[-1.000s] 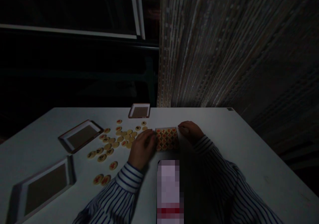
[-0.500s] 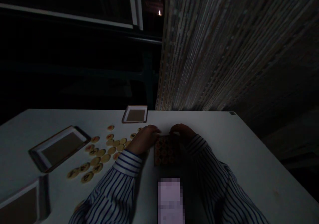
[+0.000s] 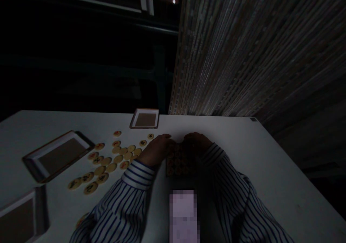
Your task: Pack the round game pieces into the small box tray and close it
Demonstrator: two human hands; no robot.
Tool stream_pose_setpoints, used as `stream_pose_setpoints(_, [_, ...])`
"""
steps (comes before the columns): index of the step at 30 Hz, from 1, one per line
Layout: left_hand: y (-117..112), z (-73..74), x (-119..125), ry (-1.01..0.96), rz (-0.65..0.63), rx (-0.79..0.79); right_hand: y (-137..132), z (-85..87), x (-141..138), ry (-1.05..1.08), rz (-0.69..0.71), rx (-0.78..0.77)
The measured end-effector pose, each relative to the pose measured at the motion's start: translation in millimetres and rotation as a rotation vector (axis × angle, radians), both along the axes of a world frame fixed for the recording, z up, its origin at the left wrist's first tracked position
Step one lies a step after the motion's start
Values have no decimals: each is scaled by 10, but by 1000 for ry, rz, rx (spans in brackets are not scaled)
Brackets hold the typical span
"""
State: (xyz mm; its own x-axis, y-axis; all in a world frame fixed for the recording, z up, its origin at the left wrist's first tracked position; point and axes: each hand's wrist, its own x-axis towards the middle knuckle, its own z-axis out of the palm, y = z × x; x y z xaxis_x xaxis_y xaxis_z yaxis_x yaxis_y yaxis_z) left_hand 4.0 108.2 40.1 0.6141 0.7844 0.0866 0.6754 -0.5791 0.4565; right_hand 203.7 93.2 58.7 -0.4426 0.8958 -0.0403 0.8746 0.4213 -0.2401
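Note:
A small dark tray (image 3: pixel 167 175) of round Chinese chess pieces (image 3: pixel 177 162) in rows lies on the white table before me. My left hand (image 3: pixel 158 150) is closed on the tray's far left corner, thumb and fingers curled in. At the far right corner my right hand (image 3: pixel 199 143) is closed likewise, its fingertips lost in deep shadow. Left of my left hand, loose wooden Chinese chess pieces (image 3: pixel 118 159) are scattered, some with red or black characters showing, others plain side up.
Three shallow rimmed trays stand on the table (image 3: pixel 259 185): a small one (image 3: pixel 144 110) at the far edge, a larger one (image 3: pixel 29 171) at left, and one (image 3: pixel 40 210) at near left. A pixelated patch (image 3: pixel 184 214) lies nearest me. A string curtain (image 3: pixel 216 55) hangs behind.
My view has shifted slightly, so the table sits a little higher in the picture. Both hands stay at the tray's far corners; the pale strip between them no longer shows.

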Motion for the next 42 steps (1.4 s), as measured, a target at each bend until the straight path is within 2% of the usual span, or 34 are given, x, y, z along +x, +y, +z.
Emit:
stream_pose_setpoints(9, [-6,-35,-8,-7,4,14,-22,41,-19,-15,-5,-10])
stream_pose_setpoints(16, [6,-42,10,1,3,-2,6,-21,-4,-15,6,-3])
stream_pose_setpoints(23, [11,-58,18,37,-2,-2,7,-12,2,-1,9,-11])
stream_pose_setpoints(42, [-25,-15,22,105,-23,2,2,-21,10,-60,-17,-41])
